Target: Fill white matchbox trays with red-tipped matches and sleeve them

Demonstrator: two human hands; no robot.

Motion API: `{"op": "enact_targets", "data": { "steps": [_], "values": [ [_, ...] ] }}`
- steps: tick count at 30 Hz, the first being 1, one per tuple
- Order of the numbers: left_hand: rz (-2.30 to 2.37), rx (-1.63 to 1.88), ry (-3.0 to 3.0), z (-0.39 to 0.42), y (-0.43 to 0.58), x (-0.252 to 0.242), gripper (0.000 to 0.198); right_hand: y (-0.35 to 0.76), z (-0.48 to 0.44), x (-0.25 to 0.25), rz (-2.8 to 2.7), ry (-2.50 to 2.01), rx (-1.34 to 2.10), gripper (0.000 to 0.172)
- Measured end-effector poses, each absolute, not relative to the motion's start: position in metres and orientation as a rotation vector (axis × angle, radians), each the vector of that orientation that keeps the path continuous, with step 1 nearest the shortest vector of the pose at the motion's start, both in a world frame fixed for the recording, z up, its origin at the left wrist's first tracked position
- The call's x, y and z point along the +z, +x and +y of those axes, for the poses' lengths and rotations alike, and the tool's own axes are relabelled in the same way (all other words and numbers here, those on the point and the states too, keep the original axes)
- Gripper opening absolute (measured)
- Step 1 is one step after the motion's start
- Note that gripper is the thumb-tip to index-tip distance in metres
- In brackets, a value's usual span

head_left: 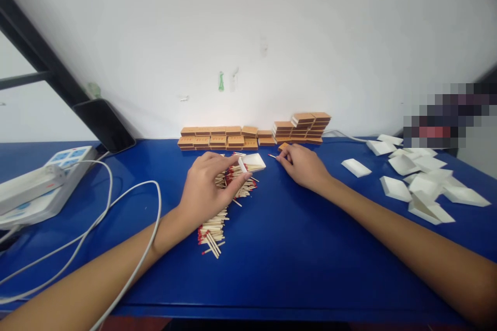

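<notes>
Blue table point(303, 258) — tray point(256, 162) in left grip point(204, 183), match point(272, 156) in right grip point(305, 163) — both at fingertips.

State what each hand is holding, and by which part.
The left hand grips a white tray by its left end; the right hand appears to pinch a match by its headless end.

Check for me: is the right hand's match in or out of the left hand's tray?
Out: blue tabletop shows between the match and the white tray.

Left hand point(204, 181) gripping white tray point(255, 159) (match heap point(244, 189) nearby); right hand point(303, 164) pinching matchstick point(272, 155).
</notes>
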State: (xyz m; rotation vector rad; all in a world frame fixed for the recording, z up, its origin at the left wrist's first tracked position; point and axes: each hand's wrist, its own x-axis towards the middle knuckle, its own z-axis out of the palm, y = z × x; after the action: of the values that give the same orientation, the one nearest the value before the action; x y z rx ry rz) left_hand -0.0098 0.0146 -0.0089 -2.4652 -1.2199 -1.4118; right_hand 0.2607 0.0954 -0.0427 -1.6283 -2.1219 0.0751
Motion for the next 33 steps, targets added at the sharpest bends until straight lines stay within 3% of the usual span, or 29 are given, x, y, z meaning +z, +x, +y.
{"op": "enact_targets", "data": {
  "steps": [6,16,28,33],
  "values": [
    [-1.22,-1.374,-2.5,0.016,-0.011,-0.01,0.035,0.268,0.09,-0.034,-2.165,-1.54,0.13,0.015],
    [-1.13,-1.398,-2.687,0.016,-0.008,-0.014,0.032,0.25,0.036,0.003,-2.192,-0.928,0.338,0.018],
    [-1.059,-1.382,-2.744,0.013,-0.006,-0.009,0.032,0.244,0.031,-0.005,-2.213,-0.905,0.36,0.012],
    [-1.118,-1.437,-2.615,0.013,-0.006,-0.009,0.031,0.245,0.029,-0.001,-2.065,-0.899,0.322,0.017]
  ]
}}
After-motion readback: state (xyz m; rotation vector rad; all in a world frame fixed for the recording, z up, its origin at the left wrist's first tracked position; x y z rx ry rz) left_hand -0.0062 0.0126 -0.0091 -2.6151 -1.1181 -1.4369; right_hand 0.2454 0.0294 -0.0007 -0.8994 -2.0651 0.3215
